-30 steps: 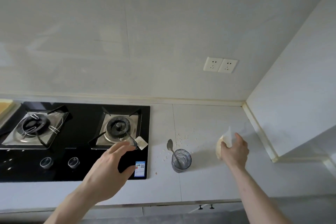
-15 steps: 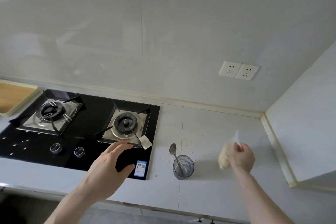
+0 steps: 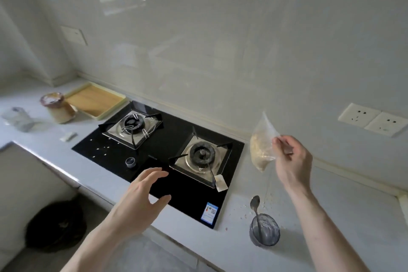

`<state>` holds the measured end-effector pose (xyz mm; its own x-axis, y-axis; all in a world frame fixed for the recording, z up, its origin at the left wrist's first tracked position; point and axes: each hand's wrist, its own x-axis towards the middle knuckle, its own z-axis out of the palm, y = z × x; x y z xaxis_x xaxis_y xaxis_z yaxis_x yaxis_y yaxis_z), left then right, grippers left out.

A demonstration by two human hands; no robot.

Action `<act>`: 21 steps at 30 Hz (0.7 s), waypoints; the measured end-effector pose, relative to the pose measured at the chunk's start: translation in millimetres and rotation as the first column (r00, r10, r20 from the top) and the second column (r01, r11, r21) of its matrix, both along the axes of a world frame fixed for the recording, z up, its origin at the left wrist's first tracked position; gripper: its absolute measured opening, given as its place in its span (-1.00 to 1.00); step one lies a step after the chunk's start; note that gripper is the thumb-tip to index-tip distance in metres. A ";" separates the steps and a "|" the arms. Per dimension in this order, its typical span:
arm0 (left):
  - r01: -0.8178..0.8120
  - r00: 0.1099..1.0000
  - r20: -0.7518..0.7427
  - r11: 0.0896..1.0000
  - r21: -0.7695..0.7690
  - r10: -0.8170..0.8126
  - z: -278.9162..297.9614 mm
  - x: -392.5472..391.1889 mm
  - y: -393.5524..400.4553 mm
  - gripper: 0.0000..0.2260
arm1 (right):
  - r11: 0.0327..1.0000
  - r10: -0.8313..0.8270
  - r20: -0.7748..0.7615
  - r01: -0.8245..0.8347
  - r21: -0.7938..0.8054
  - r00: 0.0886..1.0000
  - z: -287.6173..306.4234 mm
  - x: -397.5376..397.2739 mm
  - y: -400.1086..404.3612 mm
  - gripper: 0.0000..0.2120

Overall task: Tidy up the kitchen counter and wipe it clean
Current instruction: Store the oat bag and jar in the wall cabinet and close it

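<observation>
A person's right hand (image 3: 293, 161) holds a small clear plastic bag half full of pale oat-like flakes (image 3: 262, 148) in the air above the white worktop (image 3: 331, 216), to the right of the black glass two-burner gas hob (image 3: 159, 157). The thumb and fingers pinch the bag's right edge near its top, and the filled part sags below and to the left. The left hand (image 3: 141, 203) hovers over the near edge of the hob, fingers spread and relaxed, holding nothing.

The bag looks light, soft and floppy, and its film may be slippery. Whether its mouth is sealed cannot be told, so it is probably safest held high by the neck and kept upright, so flakes do not spill.

Counted: one bag; one clear drinking glass with white residue (image 3: 264, 233) on the near right worktop, with one metal spoon (image 3: 255, 207) standing in it; many loose crumbs (image 3: 247, 212) scattered just beyond the glass, and several white specks on the hob's left side. A small white tag (image 3: 221, 182) lies at the right burner's corner. On the far left stand one shallow wooden tray with a pale rim (image 3: 96, 100), one tan jar with a brown rim (image 3: 58, 108), one blurred grey container (image 3: 17, 118) and one small white packet (image 3: 68, 136).
</observation>
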<state>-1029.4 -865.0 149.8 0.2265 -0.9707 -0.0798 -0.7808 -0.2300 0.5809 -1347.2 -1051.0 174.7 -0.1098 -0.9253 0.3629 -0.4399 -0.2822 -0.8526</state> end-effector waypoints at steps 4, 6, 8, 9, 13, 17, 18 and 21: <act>-0.107 0.994 0.018 0.994 -0.005 0.107 9.7 29.2 26.6 -0.54 | 0.974 0.222 0.017 -0.223 0.044 0.975 16.5 69.8 15.8 -0.84; -0.160 0.987 0.031 0.987 -0.020 0.161 12.9 43.4 38.0 -0.54 | 0.940 0.329 0.021 -0.330 0.091 0.944 17.4 101.6 28.1 -0.80; -0.209 0.977 0.038 0.977 -0.033 0.210 15.3 60.5 50.6 -0.54 | 0.893 0.427 0.050 -0.430 0.135 0.903 14.2 131.6 40.4 -0.85; -0.222 0.974 0.043 0.974 -0.040 0.224 16.6 68.4 55.9 -0.54 | 0.874 0.463 0.047 -0.465 0.142 0.885 11.9 144.0 45.8 -0.89; -0.271 0.958 0.075 0.960 -0.071 0.276 23.1 104.5 82.4 -0.54 | 0.807 0.585 -0.069 -0.573 0.142 0.808 6.5 193.6 68.1 -0.89; -0.315 0.942 0.088 0.944 -0.098 0.324 29.7 141.4 108.1 -0.54 | 0.777 0.628 -0.097 -0.616 0.129 0.772 8.2 235.7 88.7 -0.88; -0.321 0.940 0.091 0.942 -0.099 0.330 31.1 151.1 114.6 -0.54 | 0.771 0.635 -0.093 -0.622 0.138 0.766 8.1 245.0 93.6 -0.88; -0.351 0.928 0.091 0.930 -0.112 0.361 36.4 183.4 136.6 -0.55 | 0.765 0.640 -0.072 -0.625 0.156 0.765 7.6 275.7 109.8 -0.89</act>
<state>-846.0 -728.4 186.3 0.5608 -0.8264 0.0505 -0.7166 -0.4539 0.5295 -1071.5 -941.2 182.3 0.5510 -0.8047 0.2211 -0.2921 -0.4342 -0.8522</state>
